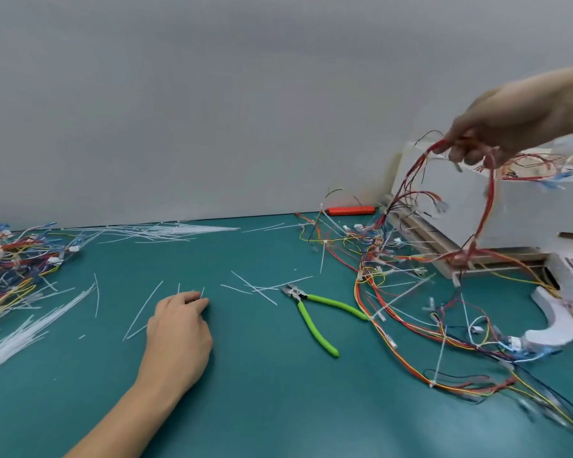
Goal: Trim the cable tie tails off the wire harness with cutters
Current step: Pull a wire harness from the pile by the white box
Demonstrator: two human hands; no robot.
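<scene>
My right hand (506, 127), upper right of the frame, is closed around a red wire harness (483, 206) lifted off the green mat (245, 391); my left hand (177, 332) rests lower centre, fingers curled on trimmed tie tails (255, 287); the green-handled cutters (315, 312) lie untouched at centre

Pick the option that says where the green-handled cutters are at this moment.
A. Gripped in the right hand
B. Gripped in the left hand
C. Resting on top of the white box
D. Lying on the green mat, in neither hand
D: the green-handled cutters lie on the green mat, untouched, between the left hand, which rests on the mat, and the right hand, which holds up a red wire harness.
</scene>
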